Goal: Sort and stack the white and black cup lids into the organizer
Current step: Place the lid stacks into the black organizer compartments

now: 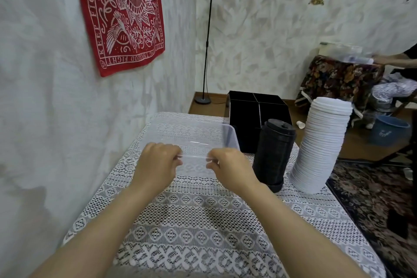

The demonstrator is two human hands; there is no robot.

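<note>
Both bare forearms reach forward from the bottom of the view and converge toward the middle. The left hand (158, 166) and right hand (230, 170) sit side by side, a little apart, backs turned up and knuckles pointing away. Each hand's fingers are curled, gripping the near rim of a clear bin (194, 156) between them.

Tub (228, 136) in left hand (157, 165), right hand (230, 169)

Table (203, 221), bin (230, 133), organizer (244, 123), black lids (274, 153), white lids (320, 146)
</note>
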